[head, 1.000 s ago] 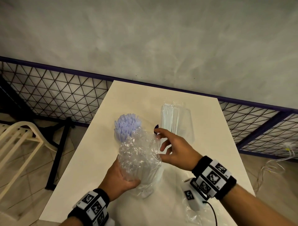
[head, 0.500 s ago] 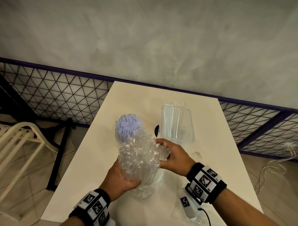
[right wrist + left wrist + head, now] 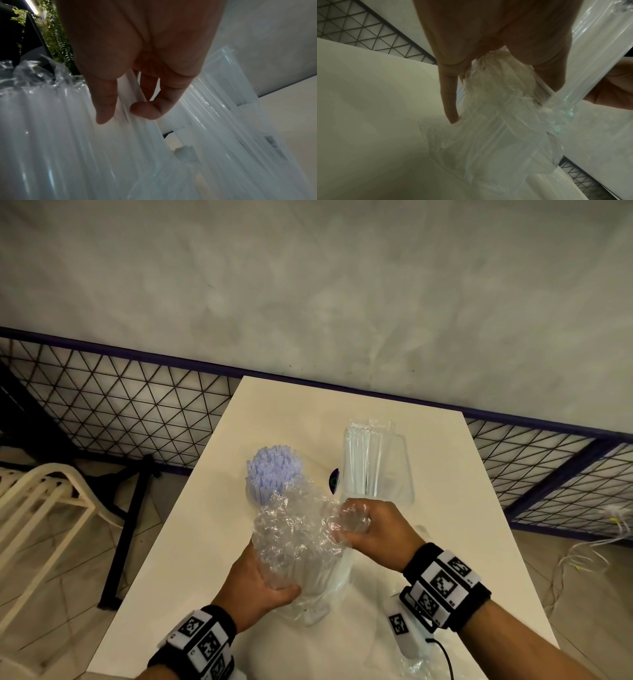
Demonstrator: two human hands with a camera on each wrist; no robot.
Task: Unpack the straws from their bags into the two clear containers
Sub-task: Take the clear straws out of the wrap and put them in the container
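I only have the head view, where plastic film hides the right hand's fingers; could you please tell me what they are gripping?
Observer: In the right wrist view, the right hand pinches what look like a few white straws between thumb and forefinger.
Operator: Thank you. Is the left hand wrapped fully around the bag?
Observer: Not fully. The left wrist view shows the left hand gripping the bag while one finger points straight down beside it.
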